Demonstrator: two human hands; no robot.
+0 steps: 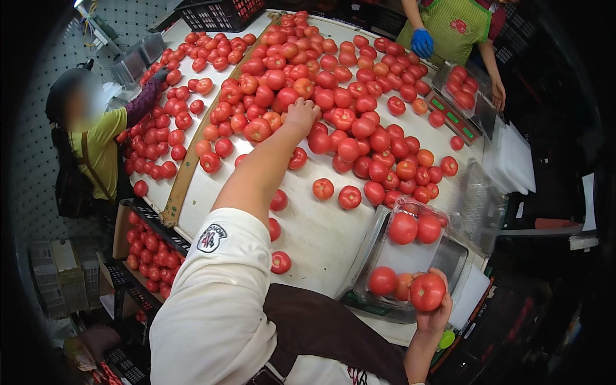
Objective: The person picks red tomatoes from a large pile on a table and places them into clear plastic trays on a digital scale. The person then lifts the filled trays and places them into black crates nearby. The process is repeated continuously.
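My left hand reaches far forward into a large heap of red tomatoes. Its fingers are bent down against tomatoes there; whether they grip one is hidden. In my right hand is a ribbed red tomato, held over the near edge of a clear plastic clamshell box. Two tomatoes show plainly at the box's far end, with others partly hidden behind them. At its near end lie a red tomato and a paler one partly behind my fingers. The box rests on a metal tray-like surface.
A wooden strip divides the white table. At the left, a co-worker reaches toward tomatoes; another, with one blue glove, stands beyond a scale. Empty clamshells lie at the right. Crated tomatoes are below left.
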